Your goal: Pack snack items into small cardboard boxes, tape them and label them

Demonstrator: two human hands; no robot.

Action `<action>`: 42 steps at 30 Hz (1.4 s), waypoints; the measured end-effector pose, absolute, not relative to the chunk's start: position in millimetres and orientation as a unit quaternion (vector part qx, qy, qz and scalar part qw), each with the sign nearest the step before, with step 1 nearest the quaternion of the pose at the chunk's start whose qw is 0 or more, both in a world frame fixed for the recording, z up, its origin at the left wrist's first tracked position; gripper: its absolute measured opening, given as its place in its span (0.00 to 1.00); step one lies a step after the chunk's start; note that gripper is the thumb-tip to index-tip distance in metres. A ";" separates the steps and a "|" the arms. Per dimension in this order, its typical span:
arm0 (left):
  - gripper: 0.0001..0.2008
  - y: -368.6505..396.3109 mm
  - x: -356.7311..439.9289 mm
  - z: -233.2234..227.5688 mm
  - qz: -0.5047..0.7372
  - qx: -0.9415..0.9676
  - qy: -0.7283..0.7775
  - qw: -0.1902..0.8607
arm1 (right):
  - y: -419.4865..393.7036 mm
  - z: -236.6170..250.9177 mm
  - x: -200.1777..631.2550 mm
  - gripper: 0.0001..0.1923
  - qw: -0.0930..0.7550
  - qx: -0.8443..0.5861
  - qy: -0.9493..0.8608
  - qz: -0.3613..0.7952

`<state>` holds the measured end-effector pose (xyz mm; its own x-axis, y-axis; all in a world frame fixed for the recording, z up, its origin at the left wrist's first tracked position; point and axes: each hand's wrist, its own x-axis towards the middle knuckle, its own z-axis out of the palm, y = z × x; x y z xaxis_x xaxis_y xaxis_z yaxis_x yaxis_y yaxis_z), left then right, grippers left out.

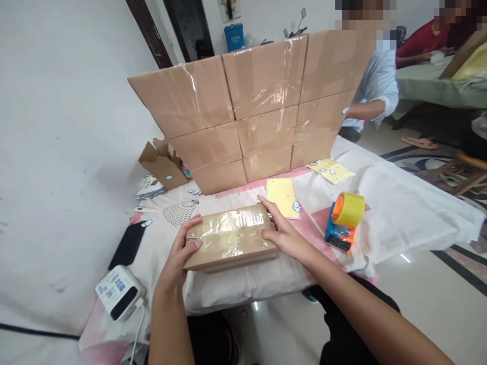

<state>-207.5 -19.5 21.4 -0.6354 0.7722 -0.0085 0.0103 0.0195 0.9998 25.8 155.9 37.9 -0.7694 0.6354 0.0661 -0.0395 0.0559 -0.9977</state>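
A wall of cardboard boxes [262, 111] stands across the far side of the counter [399, 213] and hides what is behind it. Beside its right end only a light sleeve and a forearm of another person [375, 99] can be seen, and further right a person in red [422, 43] is cut off by the edge of the picture. A small open carton [162, 162] at the left end of the wall is partly covered by it, and the small items lying next to this carton are too unclear to name.

Both hands are on a flat brown parcel [230, 238], which lies on the near part of the counter, close to its front edge, and is wrapped with shiny clear tape. The left hand [180, 253] grips the left end of the parcel, thumb on top and the fingers bent around the side; the fingertips under it are hidden. The right hand [279, 228] lies open and quite flat on the right end, the fingers spread along the far edge. It seems to press more than to grip.

Just right of the parcel stands a tape dispenser [344, 223] with a yellowish roll. A yellow sticker sheet [282, 196] lies just behind the right hand, and a second one [332, 171] is nearer the boxes. A black phone [127, 244] and a white device [119, 291] with a cable are at the left edge.
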 end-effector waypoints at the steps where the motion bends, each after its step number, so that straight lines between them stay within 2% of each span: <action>1: 0.27 -20.7 -209.9 21.8 0.619 0.297 0.659 0.306 | 155.7 37.4 25.2 0.47 0.261 -0.220 -0.678 0.651; 5: 0.29 -22.1 -215.7 22.9 0.594 0.288 0.682 0.314 | 151.6 31.3 20.7 0.46 0.283 -0.213 -0.684 0.637; 8: 0.29 -23.2 -214.9 21.9 0.600 0.286 0.682 0.305 | 150.3 31.8 25.7 0.38 0.352 -0.242 -0.692 0.582; 12: 0.27 -24.0 -208.0 16.1 0.638 0.283 0.658 0.282 | 169.1 43.8 65.4 0.24 0.505 -0.309 -0.711 0.380; 14: 0.25 -24.0 -204.2 13.8 0.662 0.280 0.645 0.260 | 189.7 45.3 97.8 0.22 0.563 -0.382 -0.693 0.237; 16: 0.22 -25.5 -201.5 14.8 0.678 0.285 0.636 0.233 | 212.8 38.7 130.4 0.26 0.588 -0.478 -0.632 0.162; 17: 0.20 -27.1 -200.3 17.0 0.682 0.297 0.634 0.211 | 223.3 32.5 144.3 0.28 0.596 -0.513 -0.594 0.167; 19: 0.17 -32.1 -197.0 24.3 0.659 0.352 0.652 0.131 | 238.5 17.4 164.0 0.31 0.602 -0.537 -0.525 0.272; 22: 0.09 -38.9 -184.1 37.8 0.515 0.487 0.704 -0.052 | 243.6 -1.4 172.4 0.29 0.557 -0.511 -0.447 0.478; 24: 0.10 -38.0 -168.4 43.3 0.406 0.567 0.707 -0.118 | 239.4 -6.2 169.6 0.26 0.519 -0.491 -0.451 0.535; 26: 0.16 -32.2 -150.1 43.9 0.354 0.615 0.692 -0.131 | 235.0 -5.8 166.8 0.23 0.476 -0.483 -0.499 0.539; 29: 0.24 -21.8 -129.1 38.2 0.339 0.628 0.686 -0.142 | 233.8 -2.2 167.8 0.20 0.407 -0.475 -0.577 0.525; 33: 0.20 -17.9 -121.4 32.1 0.358 0.611 0.692 -0.140 | 231.5 0.3 171.0 0.19 0.366 -0.436 -0.633 0.524; 39: 0.12 -8.7 -111.0 38.8 0.421 0.587 0.684 -0.102 | 201.1 11.5 155.5 0.19 0.405 -0.372 -0.633 0.545; 42: 0.16 2.0 -104.4 39.3 0.433 0.586 0.681 -0.072 | 185.3 20.5 146.0 0.20 0.424 -0.342 -0.611 0.574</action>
<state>-104.4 2.0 39.3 -0.3029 0.7363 0.6050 0.8604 -0.0617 0.5059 146.0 185.3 20.5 -0.4061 0.9052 0.1253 -0.0685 0.1066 -0.9919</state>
